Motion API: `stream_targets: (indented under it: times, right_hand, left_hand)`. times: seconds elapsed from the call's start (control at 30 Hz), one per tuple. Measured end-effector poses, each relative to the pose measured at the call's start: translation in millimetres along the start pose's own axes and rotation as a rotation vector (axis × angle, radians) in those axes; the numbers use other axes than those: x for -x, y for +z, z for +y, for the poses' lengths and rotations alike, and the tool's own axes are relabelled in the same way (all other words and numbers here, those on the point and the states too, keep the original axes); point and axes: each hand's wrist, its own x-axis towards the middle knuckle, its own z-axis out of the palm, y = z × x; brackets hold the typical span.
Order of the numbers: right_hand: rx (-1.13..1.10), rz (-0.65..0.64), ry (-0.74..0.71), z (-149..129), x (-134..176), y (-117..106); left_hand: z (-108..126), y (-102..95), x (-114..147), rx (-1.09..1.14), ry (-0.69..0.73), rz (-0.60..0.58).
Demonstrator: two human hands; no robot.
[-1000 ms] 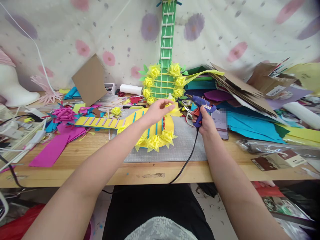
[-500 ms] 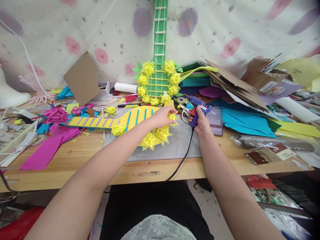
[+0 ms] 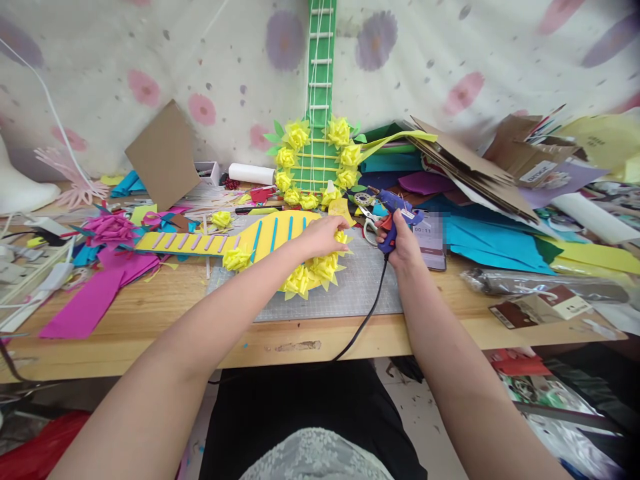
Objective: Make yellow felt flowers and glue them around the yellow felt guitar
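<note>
My left hand [image 3: 327, 236] is closed on a yellow paper flower [image 3: 341, 240] at the right end of a yellow guitar-shaped craft [image 3: 273, 233]. Blue strips cross its body and lilac ones its neck. More yellow flowers [image 3: 325, 267] line its near edge, and it lies on a grey cutting mat [image 3: 365, 293]. In my right hand [image 3: 404, 245] is a purple hot glue gun [image 3: 399, 230], its nozzle pointing away and to the left, its black cord [image 3: 370, 320] hanging over the table edge. Scissors [image 3: 369, 227] lie just left of the glue gun.
A green guitar-shaped craft [image 3: 320, 100] with yellow flowers stands against the flowered curtain. Stacked cardboard [image 3: 465, 153] and blue paper [image 3: 490, 233] lie right, beside a phone [image 3: 433, 243]. Magenta paper [image 3: 85, 300] and a pink flower [image 3: 113, 229] lie left.
My left hand has shifted slightly left and down with the yellow flower, against the guitar's right end. My right hand holds the glue gun in nearly the same place.
</note>
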Motion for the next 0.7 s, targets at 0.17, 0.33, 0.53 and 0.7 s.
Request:
stream_targets:
  times: [0.17, 0.33, 0.53, 0.7]
  right_hand:
    - [-0.013, 0.005, -0.023, 2.1, -1.5, -1.2]
    - [-0.031, -0.012, -0.014, 2.6, -2.3, -2.1]
    - [-0.027, -0.010, -0.028, 1.9, -1.7, -1.4]
    - [-0.029, -0.007, -0.018, 1.9, -1.7, -1.2]
  left_hand:
    - [5.6, -4.3, 1.9, -0.089, -0.037, -0.043]
    - [4.5, -2.2, -0.4, -0.131, -0.027, -0.050]
    - [8.4, -4.7, 2.3, -0.156, -0.039, -0.084]
    - [11.3, -7.5, 3.7, -0.162, -0.034, -0.114]
